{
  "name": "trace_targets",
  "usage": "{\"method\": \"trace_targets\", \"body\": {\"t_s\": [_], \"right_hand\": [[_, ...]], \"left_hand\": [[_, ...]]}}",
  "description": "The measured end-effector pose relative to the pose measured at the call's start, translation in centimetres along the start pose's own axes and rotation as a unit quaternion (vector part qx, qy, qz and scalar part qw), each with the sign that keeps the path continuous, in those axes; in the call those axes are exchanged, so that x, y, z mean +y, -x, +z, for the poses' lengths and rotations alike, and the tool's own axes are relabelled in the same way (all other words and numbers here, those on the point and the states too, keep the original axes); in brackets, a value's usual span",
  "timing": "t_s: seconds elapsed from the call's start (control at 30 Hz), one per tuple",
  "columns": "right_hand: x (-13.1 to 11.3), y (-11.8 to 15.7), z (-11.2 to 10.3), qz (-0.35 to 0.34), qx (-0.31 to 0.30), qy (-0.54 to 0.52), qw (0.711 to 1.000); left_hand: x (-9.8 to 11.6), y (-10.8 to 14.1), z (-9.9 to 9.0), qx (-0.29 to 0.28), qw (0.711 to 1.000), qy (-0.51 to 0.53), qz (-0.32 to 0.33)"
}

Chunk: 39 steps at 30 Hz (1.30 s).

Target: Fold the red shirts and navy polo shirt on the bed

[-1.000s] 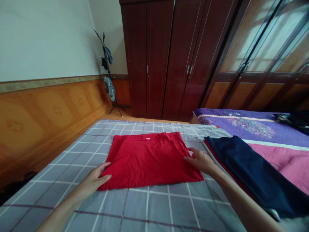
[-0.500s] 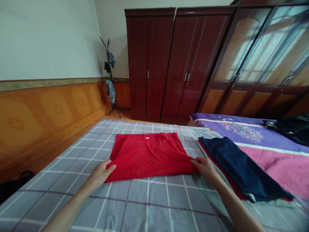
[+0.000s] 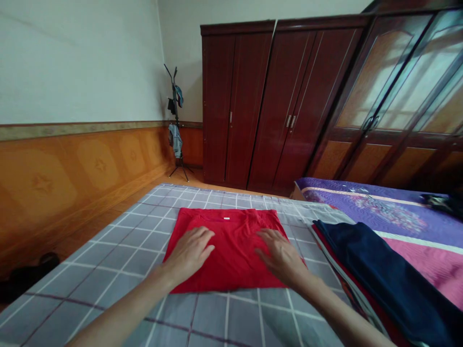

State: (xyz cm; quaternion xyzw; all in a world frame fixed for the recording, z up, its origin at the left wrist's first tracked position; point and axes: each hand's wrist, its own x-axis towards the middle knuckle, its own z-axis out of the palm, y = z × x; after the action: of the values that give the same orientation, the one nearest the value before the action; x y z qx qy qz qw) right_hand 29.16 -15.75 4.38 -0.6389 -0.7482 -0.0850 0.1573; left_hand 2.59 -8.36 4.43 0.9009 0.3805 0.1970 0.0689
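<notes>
A red T-shirt [image 3: 231,270], folded into a wide shape with a small white label near its far edge, lies on the grey checked bedsheet [image 3: 119,250]. Over its left part is my left hand [image 3: 191,250], fingers stretched out and palm down. My right hand [image 3: 280,253] is over the right part, its fingers apart and slightly blurred. Neither hand grips the cloth; whether the palms press on it I cannot tell. To the right lies a stack of folded clothes with a dark blue garment [image 3: 383,270] on top.
A second bed with a purple and pink cover [image 3: 361,197] adjoins on the right, with dark clothing [image 3: 444,202] on it. Dark red wardrobes [image 3: 249,106] line the back wall. A coat stand [image 3: 176,120] is in the far corner. A black object [image 3: 32,274] sits on the floor at left.
Both hands have let go of the shirt's near corners and moved inward over it. The shirt's near part now lies flatter. The view has shifted slightly left.
</notes>
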Motion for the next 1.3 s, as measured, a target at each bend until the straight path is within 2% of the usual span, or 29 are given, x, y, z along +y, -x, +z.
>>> {"method": "trace_targets", "body": {"t_s": [0.07, 0.17, 0.27, 0.37, 0.53, 0.6, 0.67, 0.73, 0.8, 0.9, 0.93, 1.0, 1.07, 1.13, 1.2, 1.3], "right_hand": [[-2.9, -2.0, 1.3, -0.05, -0.028, -0.008, 0.998], [-4.7, -4.4, 3.8, -0.091, -0.065, -0.027, 0.993], [-2.9, -5.5, 6.0, -0.096, -0.117, -0.047, 0.987], [0.8, -5.7, 7.5, -0.056, -0.146, -0.055, 0.986], [6.3, -5.5, 8.9, 0.071, -0.118, 0.001, 0.991], [7.3, -5.5, 9.4, 0.104, -0.098, 0.02, 0.99], [7.2, -5.6, 9.6, 0.117, -0.075, 0.036, 0.99], [6.2, -5.5, 9.5, 0.097, -0.047, 0.043, 0.993], [4.6, -5.3, 9.0, 0.025, -0.042, 0.024, 0.999], [2.8, -4.9, 8.5, -0.092, -0.1, -0.026, 0.99], [2.7, -4.8, 8.6, -0.099, -0.117, -0.031, 0.988], [3.0, -4.7, 8.9, -0.068, -0.118, -0.019, 0.99], [3.8, -4.8, 9.5, -0.032, -0.095, 0.001, 0.995], [4.5, -4.8, 10.0, -0.024, -0.073, 0.016, 0.997], [4.8, -4.8, 10.3, -0.029, -0.058, 0.025, 0.998], [4.8, -4.7, 10.5, -0.038, -0.036, 0.033, 0.998]], "left_hand": [[1.0, -2.6, 1.8, -0.035, 0.998, -0.026, 0.049], [-0.2, -4.8, 5.3, -0.064, 0.995, -0.062, 0.047], [-2.8, -5.1, 8.3, -0.078, 0.994, -0.072, 0.013], [-4.4, -4.6, 9.6, -0.086, 0.994, -0.068, 0.003], [-5.0, -4.7, 9.1, -0.092, 0.992, -0.082, -0.031], [-5.4, -4.9, 9.0, -0.096, 0.989, -0.094, -0.06], [-6.0, -5.1, 9.1, -0.097, 0.986, -0.103, -0.084], [-6.2, -5.1, 9.3, -0.091, 0.986, -0.108, -0.091], [-6.1, -5.0, 9.4, -0.079, 0.987, -0.113, -0.082], [-6.2, -5.0, 9.3, -0.074, 0.988, -0.122, -0.067], [-6.6, -5.0, 9.1, -0.079, 0.987, -0.125, -0.065], [-8.0, -5.0, 8.6, -0.092, 0.984, -0.134, -0.078], [-9.7, -5.1, 7.9, -0.09, 0.976, -0.154, -0.122], [-10.4, -5.2, 7.1, -0.064, 0.965, -0.186, -0.173], [-9.5, -5.4, 6.3, -0.031, 0.963, -0.206, -0.17], [-6.0, -5.6, 5.9, -0.032, 0.984, -0.171, -0.042]]}}
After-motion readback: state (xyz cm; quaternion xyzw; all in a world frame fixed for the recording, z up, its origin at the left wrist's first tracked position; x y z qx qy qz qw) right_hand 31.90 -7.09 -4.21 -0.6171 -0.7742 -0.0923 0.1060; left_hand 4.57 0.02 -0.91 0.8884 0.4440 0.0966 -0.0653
